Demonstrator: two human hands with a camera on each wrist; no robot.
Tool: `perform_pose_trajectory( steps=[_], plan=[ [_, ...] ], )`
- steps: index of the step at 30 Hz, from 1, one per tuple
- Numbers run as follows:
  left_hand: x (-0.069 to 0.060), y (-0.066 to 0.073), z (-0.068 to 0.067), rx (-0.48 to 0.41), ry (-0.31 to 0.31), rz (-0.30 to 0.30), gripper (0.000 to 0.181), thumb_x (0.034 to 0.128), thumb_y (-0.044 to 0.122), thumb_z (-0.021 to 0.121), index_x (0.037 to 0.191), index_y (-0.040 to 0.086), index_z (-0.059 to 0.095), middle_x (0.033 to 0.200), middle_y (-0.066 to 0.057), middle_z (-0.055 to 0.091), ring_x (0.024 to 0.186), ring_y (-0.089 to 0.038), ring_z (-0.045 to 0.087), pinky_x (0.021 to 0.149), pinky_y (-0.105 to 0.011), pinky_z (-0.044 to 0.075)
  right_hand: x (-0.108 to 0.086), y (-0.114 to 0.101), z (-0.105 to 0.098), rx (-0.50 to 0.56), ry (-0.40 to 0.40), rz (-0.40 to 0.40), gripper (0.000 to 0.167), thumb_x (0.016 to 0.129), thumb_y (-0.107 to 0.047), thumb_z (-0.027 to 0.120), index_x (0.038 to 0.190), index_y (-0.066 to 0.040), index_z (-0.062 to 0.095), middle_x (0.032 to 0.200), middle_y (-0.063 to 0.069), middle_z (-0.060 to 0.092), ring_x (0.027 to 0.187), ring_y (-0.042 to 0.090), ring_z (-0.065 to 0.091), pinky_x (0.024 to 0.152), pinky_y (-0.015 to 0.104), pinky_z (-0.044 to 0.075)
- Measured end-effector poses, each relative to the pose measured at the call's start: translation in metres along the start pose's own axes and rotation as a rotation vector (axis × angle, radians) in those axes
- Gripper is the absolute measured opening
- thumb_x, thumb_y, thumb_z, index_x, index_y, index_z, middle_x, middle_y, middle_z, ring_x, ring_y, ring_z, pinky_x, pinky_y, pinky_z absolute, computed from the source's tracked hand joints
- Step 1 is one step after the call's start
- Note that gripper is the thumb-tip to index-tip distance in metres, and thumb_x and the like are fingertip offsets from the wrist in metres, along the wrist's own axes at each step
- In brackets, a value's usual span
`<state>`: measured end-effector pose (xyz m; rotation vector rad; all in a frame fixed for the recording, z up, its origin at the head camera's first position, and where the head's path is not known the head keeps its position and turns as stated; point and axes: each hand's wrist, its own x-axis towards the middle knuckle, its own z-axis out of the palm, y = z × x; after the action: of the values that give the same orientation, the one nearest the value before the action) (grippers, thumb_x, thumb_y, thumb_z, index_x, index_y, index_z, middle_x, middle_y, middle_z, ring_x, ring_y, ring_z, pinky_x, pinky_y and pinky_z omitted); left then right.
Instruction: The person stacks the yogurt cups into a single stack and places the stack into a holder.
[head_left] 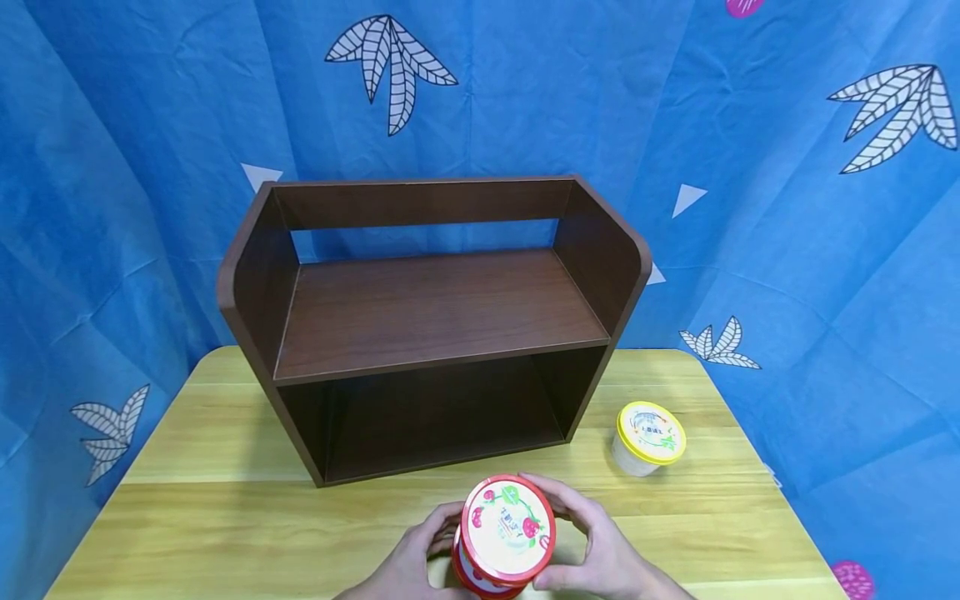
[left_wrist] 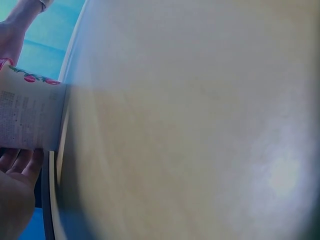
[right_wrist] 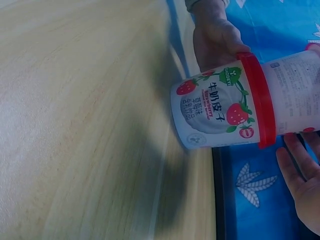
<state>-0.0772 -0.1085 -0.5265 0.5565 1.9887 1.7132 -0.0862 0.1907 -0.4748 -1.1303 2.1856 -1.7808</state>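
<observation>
Two red-lidded cups stand stacked between the hands, the upper cup's lid (head_left: 509, 528) facing up in the head view. My left hand (head_left: 412, 560) curls round their left side, my right hand (head_left: 600, 546) their right, thumb and fingers apart. In the left wrist view, left fingers (left_wrist: 25, 165) lie against a printed cup (left_wrist: 30, 110); the right hand (left_wrist: 11, 42) is beyond. The right wrist view shows the lower cup (right_wrist: 215, 107) with strawberries, the upper cup (right_wrist: 295, 92) against its lid, the left hand (right_wrist: 215, 42) at that lid and right fingers (right_wrist: 297, 160) by the upper cup.
A dark brown two-level shelf (head_left: 442, 312) stands behind the hands on the wooden table (head_left: 210, 517). A yellow-lidded cup (head_left: 651, 435) sits to the shelf's right. Blue patterned cloth (head_left: 510, 92) hangs behind and beside the table.
</observation>
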Motion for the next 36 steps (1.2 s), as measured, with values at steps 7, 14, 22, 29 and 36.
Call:
perform_pose_trajectory(
  steps=[7, 14, 22, 29, 36],
  plan=[
    [0.001, 0.002, 0.0, 0.002, 0.007, -0.038, 0.081, 0.0866, 0.029, 0.089, 0.153, 0.019, 0.043, 0.156, -0.013, 0.054, 0.138, -0.016, 0.061, 0.107, -0.011, 0.048, 0.0, 0.0, 0.001, -0.008, -0.001, -0.021, 0.085, 0.086, -0.011, 0.085, 0.159, -0.005, 0.041, 0.15, 0.006, 0.064, 0.132, 0.011, 0.064, 0.107, 0.03, 0.055],
    [0.002, 0.003, -0.001, -0.004, 0.001, -0.059, 0.082, 0.0867, 0.029, 0.089, 0.153, 0.019, 0.043, 0.157, -0.011, 0.054, 0.14, -0.025, 0.059, 0.107, -0.012, 0.048, 0.0, -0.003, 0.001, -0.013, 0.001, -0.004, 0.085, 0.086, -0.011, 0.084, 0.159, -0.006, 0.041, 0.151, 0.005, 0.064, 0.132, 0.011, 0.063, 0.106, 0.03, 0.056],
    [0.001, 0.004, -0.002, -0.008, -0.007, -0.08, 0.08, 0.0876, 0.03, 0.088, 0.153, 0.021, 0.043, 0.157, -0.009, 0.055, 0.141, -0.029, 0.058, 0.106, -0.012, 0.048, 0.0, -0.007, 0.0, -0.037, -0.015, 0.006, 0.089, 0.086, -0.014, 0.085, 0.161, -0.006, 0.037, 0.153, 0.005, 0.061, 0.133, 0.011, 0.062, 0.107, 0.031, 0.056],
    [0.001, 0.005, -0.001, -0.002, -0.008, -0.071, 0.08, 0.0878, 0.03, 0.088, 0.153, 0.021, 0.043, 0.157, -0.009, 0.055, 0.141, -0.028, 0.059, 0.106, -0.011, 0.048, -0.001, -0.011, -0.005, -0.033, -0.01, 0.037, 0.087, 0.085, -0.012, 0.084, 0.16, -0.008, 0.039, 0.151, 0.004, 0.061, 0.127, 0.012, 0.063, 0.104, 0.031, 0.057],
    [0.001, 0.005, -0.001, -0.001, -0.009, -0.052, 0.08, 0.0879, 0.03, 0.088, 0.153, 0.021, 0.043, 0.157, -0.01, 0.055, 0.139, -0.02, 0.06, 0.106, -0.012, 0.048, -0.002, -0.013, -0.01, -0.086, -0.022, -0.086, 0.087, 0.088, -0.015, 0.084, 0.158, 0.002, 0.037, 0.154, 0.007, 0.06, 0.128, 0.014, 0.066, 0.103, 0.032, 0.059]
  ],
)
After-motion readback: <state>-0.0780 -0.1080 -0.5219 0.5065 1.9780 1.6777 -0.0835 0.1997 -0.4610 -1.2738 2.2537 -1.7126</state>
